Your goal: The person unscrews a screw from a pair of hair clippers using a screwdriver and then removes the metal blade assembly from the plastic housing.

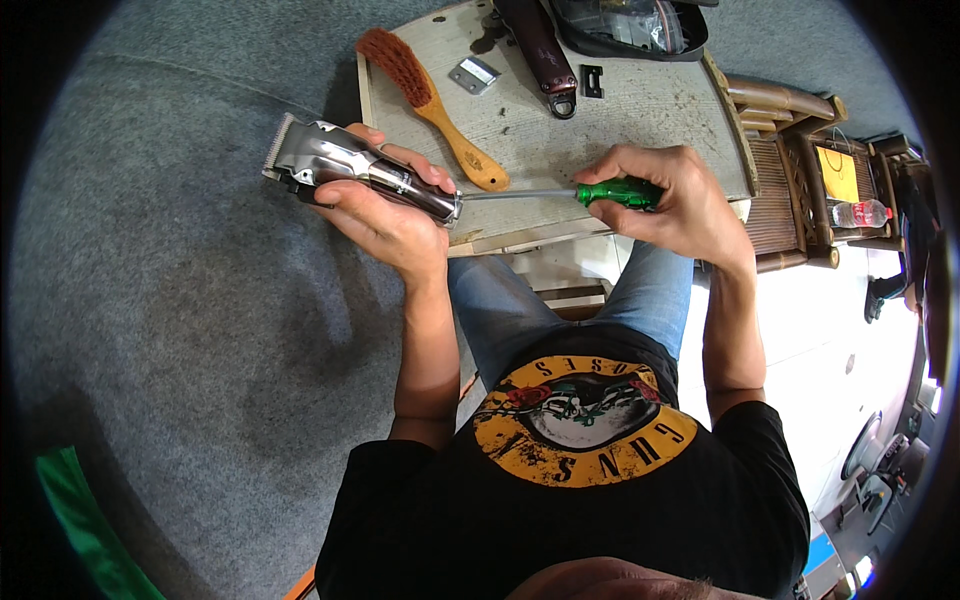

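Note:
My left hand [385, 215] is wrapped round a silver and dark hair clipper [345, 165], its toothed blade pointing to the far left. In my right hand [680, 200] is a screwdriver [620, 193] with a green handle, gripped between thumb and fingers. The screwdriver's metal shaft reaches left to the rear end of the clipper; whether the tip sits in a screw there is too small to tell. Both tools are held above the near edge of a small worn table [620, 130]. A wooden-handled brush [440, 110] with reddish bristles lies just beyond the clipper.
On the table lie a detached clipper blade [475, 75], a dark brown clipper housing [540, 50], a small black part [593, 82] and a black case [640, 30] holding plastic bags. Bamboo furniture [790, 190] stands at the right, with a bottle [860, 214] on it.

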Demonstrator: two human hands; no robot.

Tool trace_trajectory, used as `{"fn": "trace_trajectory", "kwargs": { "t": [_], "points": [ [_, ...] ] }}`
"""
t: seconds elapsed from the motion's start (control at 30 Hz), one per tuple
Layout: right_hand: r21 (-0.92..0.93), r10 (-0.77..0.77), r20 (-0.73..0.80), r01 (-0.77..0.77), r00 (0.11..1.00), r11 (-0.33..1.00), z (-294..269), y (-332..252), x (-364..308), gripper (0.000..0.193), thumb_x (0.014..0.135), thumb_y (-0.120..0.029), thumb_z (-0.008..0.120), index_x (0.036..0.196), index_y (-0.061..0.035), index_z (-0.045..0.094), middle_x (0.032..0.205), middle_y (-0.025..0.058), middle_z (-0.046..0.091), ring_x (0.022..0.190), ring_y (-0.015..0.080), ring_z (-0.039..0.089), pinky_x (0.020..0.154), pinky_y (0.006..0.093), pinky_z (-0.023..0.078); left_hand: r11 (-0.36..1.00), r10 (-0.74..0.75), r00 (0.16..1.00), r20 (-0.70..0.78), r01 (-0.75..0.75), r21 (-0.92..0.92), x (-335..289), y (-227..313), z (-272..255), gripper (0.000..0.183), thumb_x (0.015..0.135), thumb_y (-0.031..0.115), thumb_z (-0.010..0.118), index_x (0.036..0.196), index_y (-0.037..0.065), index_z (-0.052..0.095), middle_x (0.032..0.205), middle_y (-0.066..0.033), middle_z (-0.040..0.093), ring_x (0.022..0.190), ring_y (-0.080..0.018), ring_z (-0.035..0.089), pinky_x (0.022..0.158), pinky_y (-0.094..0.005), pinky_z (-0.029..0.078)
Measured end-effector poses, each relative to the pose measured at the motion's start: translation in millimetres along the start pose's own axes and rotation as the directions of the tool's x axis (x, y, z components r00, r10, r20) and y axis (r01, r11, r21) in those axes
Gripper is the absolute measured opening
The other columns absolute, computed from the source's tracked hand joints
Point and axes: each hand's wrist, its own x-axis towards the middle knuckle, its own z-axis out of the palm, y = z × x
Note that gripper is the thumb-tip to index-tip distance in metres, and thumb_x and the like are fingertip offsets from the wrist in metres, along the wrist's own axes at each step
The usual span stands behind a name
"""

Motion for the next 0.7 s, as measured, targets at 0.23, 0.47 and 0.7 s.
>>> {"fn": "trace_trajectory", "kwargs": {
  "t": [0.23,0.47,0.7],
  "points": [
    [0.075,0.181,0.133,-0.192,0.974,0.978,1,-30,-16,0.023,0.100,-0.014,0.067,0.115,0.0034,0.068,0.082,0.0110,0.073,0.067,0.0141,0.069,0.064,0.0302,0.054,0.977,0.196,0.973,0.125,-0.204,0.058,0,-1,7,0.080,0.103,0.075,0.029,0.112,-0.003,0.042,0.067,-0.0122,0.056,0.047,-0.0150,0.056,0.041,-0.0292,0.052],
    [0.562,0.391,0.386,-0.549,0.836,0.619,-14,-27,-20,0.028,0.106,-0.014,0.061,0.129,0.0011,0.064,0.080,0.0027,0.065,0.059,0.0090,0.057,0.057,0.0283,0.048,0.916,0.385,0.818,0.427,-0.396,-0.066,16,-12,19,0.077,0.105,0.065,0.040,0.149,0.010,0.011,0.109,-0.0195,0.057,0.056,-0.0152,0.063,0.042,-0.0278,0.054],
    [-0.032,0.023,-0.012,-0.023,1.000,0.999,-4,-26,-35,0.026,0.100,-0.009,0.067,0.125,-0.0008,0.068,0.093,0.0082,0.073,0.069,0.0218,0.070,0.064,0.0341,0.056,0.965,0.260,0.857,0.444,-0.217,-0.145,15,-14,39,0.063,0.108,0.059,0.038,0.142,0.010,0.019,0.110,-0.0158,0.057,0.055,-0.0147,0.061,0.042,-0.0286,0.052]
  ]
}}
